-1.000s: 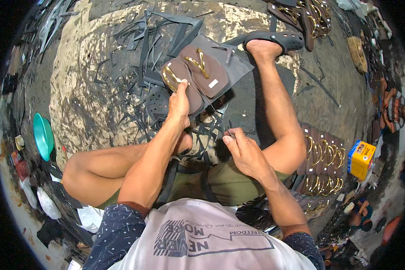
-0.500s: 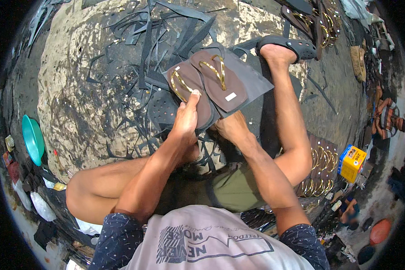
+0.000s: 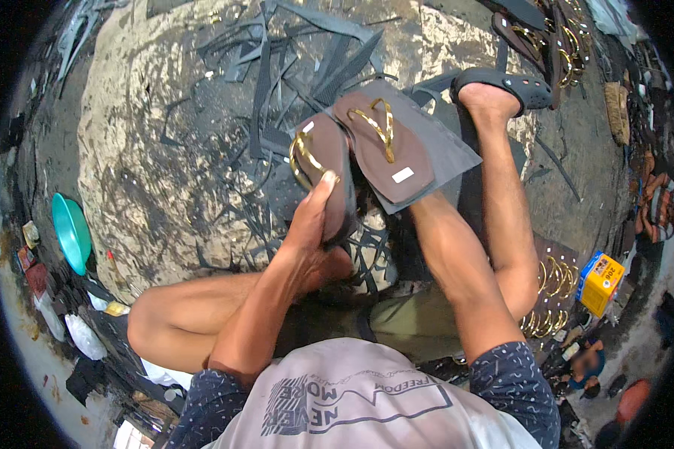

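Fingers of the left hand [image 3: 311, 212] are clamped firmly on the left-hand flip-flop [image 3: 335, 146], the thumb [image 3: 327, 182] pressing on top, right beside the lower end of its gold strap [image 3: 305, 161]! That brown sole is tipped well over on its edge, held up above the floor [image 3: 150, 150] between the person's bent legs. And just to its right, the mate: a second brown flip-flop [image 3: 410, 153], face up, gold thong on top, white label [image 3: 403, 175] near the heel, lying on a grey sheet [image 3: 458, 155] that juts out past it on the right. The right forearm [image 3: 460, 258] runs up beneath that sheet, so the right hand is hidden; whether its fingers grip or lie flat, I cannot tell! Past the pair, dark cut strips [image 3: 277, 75] sprawl over the stained floor, and a dark clog [image 3: 535, 93] sits on the outstretched right foot. By the right knee, more gold-strapped flip-flops [image 3: 554, 280] line up in rows, a yellow and blue box [image 3: 600, 284] just beside them. Way over on the left, a green basin [image 3: 71, 232] stands tilted!
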Demonstrator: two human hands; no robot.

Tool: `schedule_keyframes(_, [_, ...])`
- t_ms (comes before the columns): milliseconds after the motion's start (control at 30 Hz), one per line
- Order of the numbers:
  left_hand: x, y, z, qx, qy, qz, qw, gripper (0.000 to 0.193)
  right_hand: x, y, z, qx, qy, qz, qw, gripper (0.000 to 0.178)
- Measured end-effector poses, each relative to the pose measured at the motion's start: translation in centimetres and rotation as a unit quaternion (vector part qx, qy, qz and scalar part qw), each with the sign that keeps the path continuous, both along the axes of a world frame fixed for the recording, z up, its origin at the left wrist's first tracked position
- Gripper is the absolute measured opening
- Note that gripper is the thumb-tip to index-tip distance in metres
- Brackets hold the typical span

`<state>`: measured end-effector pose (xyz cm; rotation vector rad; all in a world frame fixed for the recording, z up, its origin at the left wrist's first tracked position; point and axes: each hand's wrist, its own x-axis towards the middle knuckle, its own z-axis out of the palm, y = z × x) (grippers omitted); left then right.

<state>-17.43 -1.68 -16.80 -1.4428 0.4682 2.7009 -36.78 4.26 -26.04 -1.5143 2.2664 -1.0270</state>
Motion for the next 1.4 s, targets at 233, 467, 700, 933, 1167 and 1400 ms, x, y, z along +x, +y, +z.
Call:
schedule_keyframes(233, [9.3, -0.2, 8.5, -0.209, 0.018, -0.024, 0.978, 0.056, 5.1, -0.5, 6.9, 0.167, -0.573, -0.072, 0.799, 0.043])
schedule_keyframes(467, [15.0, 0.0, 10.8, -0.360, 0.097, -0.041, 0.927, 0.076, 11.3, 3.0, 19.7, -0.019, -0.479, 0.002, 0.878, 0.054])
schedule_keyframes(700, [17.4, -0.2, 17.7, -0.423, 0.012, 0.061, 0.904, 0.042, 17.8, 7.3, 25.4, -0.002, -0.399, 0.089, 0.912, 0.047])
schedule_keyframes(933, [20.9, 2.3, 17.9, -0.415, -0.053, 0.122, 0.900, 0.040, 22.3, 12.4, 18.3, 0.007, -0.169, 0.134, 0.976, 0.039])
schedule_keyframes(1167, [21.8, 2.7, 18.7, -0.427, 0.009, 0.108, 0.898, 0.044, 21.4, 4.5, 23.9, -0.034, -0.111, 0.182, 0.976, 0.039])
schedule_keyframes(1400, [21.4, 2.3, 18.9, -0.432, 0.060, 0.029, 0.900, 0.052, 17.7, 3.3, 28.3, 0.059, -0.143, 0.315, 0.936, 0.039])
